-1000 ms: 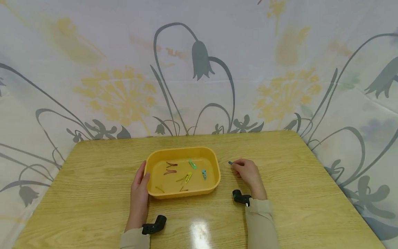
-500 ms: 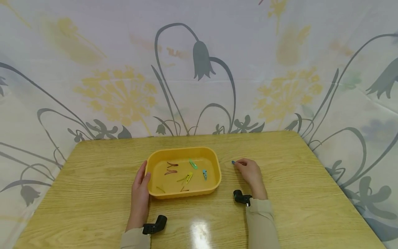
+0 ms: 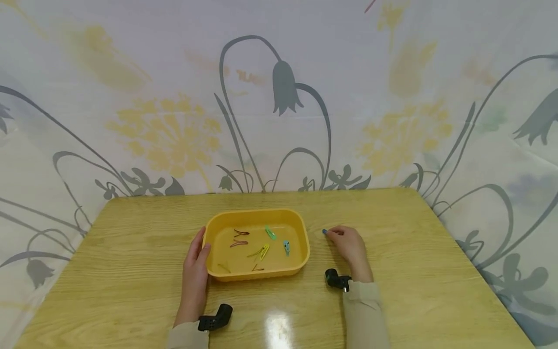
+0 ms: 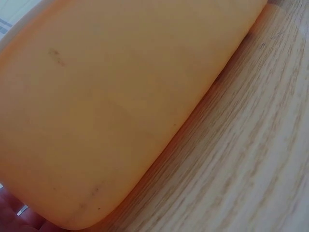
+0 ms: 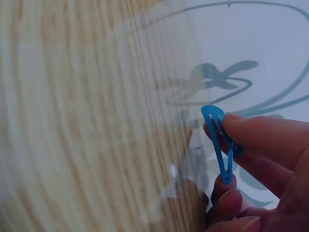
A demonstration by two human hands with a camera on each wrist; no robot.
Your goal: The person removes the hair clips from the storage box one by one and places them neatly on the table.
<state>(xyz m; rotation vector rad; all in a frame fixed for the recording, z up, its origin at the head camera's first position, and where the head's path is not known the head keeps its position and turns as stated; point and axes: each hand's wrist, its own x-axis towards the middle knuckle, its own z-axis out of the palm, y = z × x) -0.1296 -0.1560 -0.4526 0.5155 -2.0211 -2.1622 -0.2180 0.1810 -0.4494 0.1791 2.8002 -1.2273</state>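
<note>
My right hand [image 3: 350,245] pinches a blue snap hair clip [image 5: 216,140] between thumb and fingers, above the table to the right of a yellow tray [image 3: 281,261]. Up close in the right wrist view, the clip's arms stand spread apart. My left hand [image 3: 196,264] grips the tray's left end, thumb at the rim. In the left wrist view the tray's outer wall fills most of the picture, with fingertips [image 4: 14,215] at its lower corner. Inside the tray lie several hair clips: a green clip [image 3: 271,233], a light blue clip [image 3: 286,248], a yellow clip [image 3: 264,251] and reddish ones.
The tray stands on a wood-grain table [image 3: 131,271]. A curtain [image 3: 174,72] printed with flowers hangs behind the table and along both sides. Black cameras are strapped to both wrists, and light glares off the table's front.
The right hand shifts very slightly around the same spot while still pinching the blue clip. The left hand and the tray stay in place; the head view tilts a little.
</note>
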